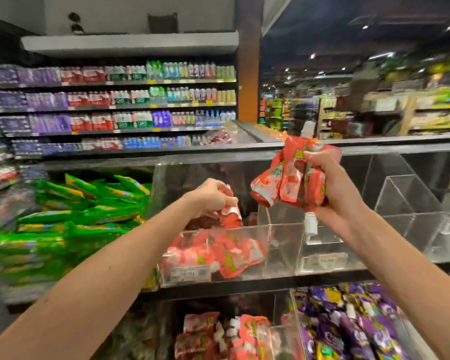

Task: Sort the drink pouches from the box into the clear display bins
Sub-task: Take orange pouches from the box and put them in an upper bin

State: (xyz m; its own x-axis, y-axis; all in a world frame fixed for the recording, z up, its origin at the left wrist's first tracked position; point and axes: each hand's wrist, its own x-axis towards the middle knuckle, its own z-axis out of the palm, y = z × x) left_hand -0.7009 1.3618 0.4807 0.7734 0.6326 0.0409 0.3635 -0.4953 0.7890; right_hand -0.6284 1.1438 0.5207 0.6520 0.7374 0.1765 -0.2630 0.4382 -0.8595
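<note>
My right hand (333, 188) grips a bunch of red drink pouches (291, 178) with white caps, held up above the clear display bins. My left hand (208, 197) holds a single red pouch (230, 213) just above the clear bin (283, 253), where more red pouches (213, 253) lie in a pile. The source box is not in view.
Green pouches (70, 216) fill the bin to the left. Bare clear bins (411, 203) stand to the right. The lower shelf holds red pouches (229, 336) and purple pouches (353, 323). Bottle shelves (115, 105) line the back wall.
</note>
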